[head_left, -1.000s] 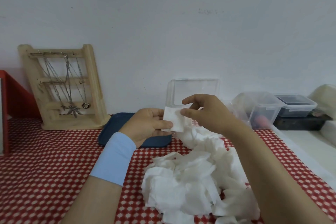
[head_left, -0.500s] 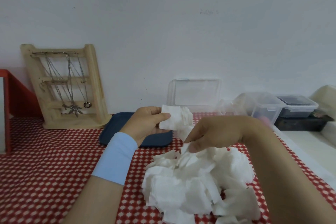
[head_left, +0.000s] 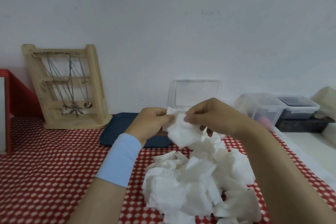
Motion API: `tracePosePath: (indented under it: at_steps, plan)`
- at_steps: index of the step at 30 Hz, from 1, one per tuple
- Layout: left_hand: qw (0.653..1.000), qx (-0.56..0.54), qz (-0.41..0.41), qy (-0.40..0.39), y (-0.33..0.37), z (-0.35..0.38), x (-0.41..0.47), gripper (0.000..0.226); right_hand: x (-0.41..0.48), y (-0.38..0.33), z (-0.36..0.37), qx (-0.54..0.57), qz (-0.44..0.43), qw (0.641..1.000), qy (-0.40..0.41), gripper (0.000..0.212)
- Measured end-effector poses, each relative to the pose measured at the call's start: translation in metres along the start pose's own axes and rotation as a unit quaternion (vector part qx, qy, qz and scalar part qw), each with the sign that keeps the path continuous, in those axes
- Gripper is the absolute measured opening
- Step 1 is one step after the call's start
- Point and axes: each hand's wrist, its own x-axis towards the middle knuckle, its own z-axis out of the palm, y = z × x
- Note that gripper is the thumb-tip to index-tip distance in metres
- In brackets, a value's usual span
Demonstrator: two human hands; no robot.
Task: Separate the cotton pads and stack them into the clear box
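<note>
- The left hand [head_left: 154, 122], at frame centre, pinches a bunch of cotton pads [head_left: 183, 131] between thumb and fingers; a light blue wristband [head_left: 120, 160] wraps that forearm.
- The right hand [head_left: 209, 114], just right of it, grips the same bunch's upper edge with curled fingers.
- The bunch hangs over the far end of the pile of cotton pads [head_left: 196, 183] lying lower right on the surface [head_left: 45, 169].
- Behind the hands stands the clear box [head_left: 195, 92]; what shows is probably its raised lid.
- A blue tray [head_left: 116, 129] lies beneath the left hand; a wooden necklace stand [head_left: 67, 87] leans at left.
</note>
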Motion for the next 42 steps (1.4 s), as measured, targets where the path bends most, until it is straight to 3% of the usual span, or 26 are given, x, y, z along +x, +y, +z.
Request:
tracePosePath:
  at_steps: [2,4,7,11,13,21,25,29,32,35,39,42]
  plan:
    - [1.000,-0.013,-0.010,-0.023,0.003,0.004,-0.002,0.022,0.003,0.002,-0.001,0.015,0.004,0.998,0.059,0.010]
    - [0.996,-0.060,-0.029,-0.058,0.007,0.006,-0.005,0.028,0.004,0.003,0.000,0.006,0.012,0.998,0.061,0.007]
    - [0.996,-0.039,-0.013,-0.075,0.007,0.006,-0.008,0.016,0.007,0.003,0.006,0.033,0.015,0.995,0.088,0.009]
    - [0.998,-0.048,-0.012,-0.038,0.002,0.005,-0.005,0.022,0.008,0.005,0.009,0.084,0.068,0.991,0.077,0.053]
    - [0.995,-0.088,-0.026,-0.034,0.001,0.004,-0.003,0.020,0.009,0.008,0.009,0.080,0.085,0.991,0.063,0.062]
    - [0.982,-0.179,-0.060,0.000,-0.003,-0.001,0.000,0.017,0.009,0.015,-0.002,0.027,0.084,0.994,0.057,0.034]
    - [0.981,-0.185,-0.061,0.018,-0.003,-0.003,0.002,0.016,0.010,0.022,-0.003,-0.061,0.085,0.994,-0.016,0.028]
    - [0.978,-0.196,-0.042,0.057,-0.004,-0.005,0.003,0.015,0.009,0.024,-0.004,-0.185,0.116,0.970,-0.107,0.033]
    - [0.980,-0.191,-0.028,0.053,-0.002,-0.005,0.002,0.015,0.011,0.016,0.001,-0.151,0.085,0.985,-0.014,0.051]
    - [0.985,-0.172,-0.015,0.019,0.001,-0.001,-0.001,0.018,0.013,0.008,0.009,0.010,0.052,0.995,0.085,0.019]
    - [0.985,-0.173,-0.019,-0.020,0.005,0.004,-0.004,0.021,0.016,0.011,0.015,0.045,0.049,0.982,0.179,0.020]
    - [0.978,-0.205,-0.039,-0.008,0.003,0.004,-0.002,0.023,0.015,0.014,0.009,0.068,0.061,0.975,0.203,0.020]
